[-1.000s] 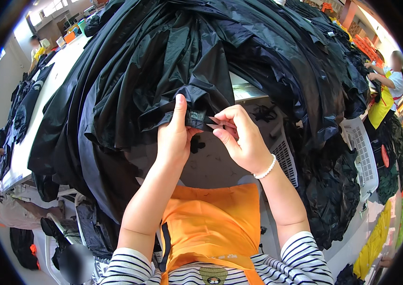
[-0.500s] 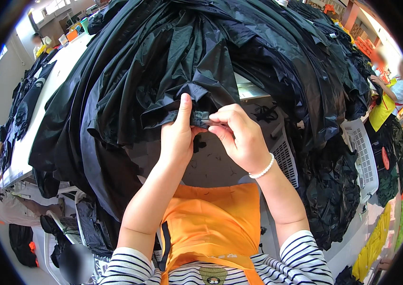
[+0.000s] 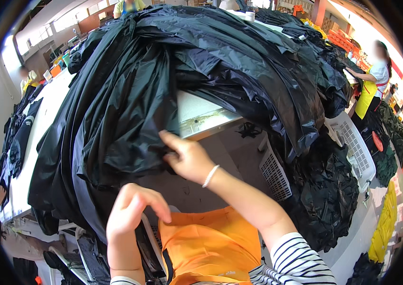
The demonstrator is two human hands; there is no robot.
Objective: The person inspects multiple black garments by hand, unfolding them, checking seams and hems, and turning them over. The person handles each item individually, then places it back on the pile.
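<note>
A big heap of shiny black garments [image 3: 173,71] covers the white table [image 3: 201,118] in front of me. My right hand [image 3: 187,159], with a pale bracelet at the wrist, reaches left and pinches the lower hem of one black garment [image 3: 125,133] that hangs over the table edge. My left hand [image 3: 135,211] hangs lower and closer to my body, above my orange apron [image 3: 211,242]. Its fingers are curved downward and apart, and it holds nothing. It does not touch the fabric.
A white slotted basket [image 3: 275,173] stands under the table edge, and another [image 3: 358,147] at the right holds more black cloth [image 3: 329,194]. A person in a yellow apron [image 3: 370,88] works at the far right, another person [image 3: 28,78] at the far left.
Both hands were pinching a small piece at the garment's edge. Now my left hand has let go and dropped toward my body, while my right hand has shifted left, still holding the fabric.
</note>
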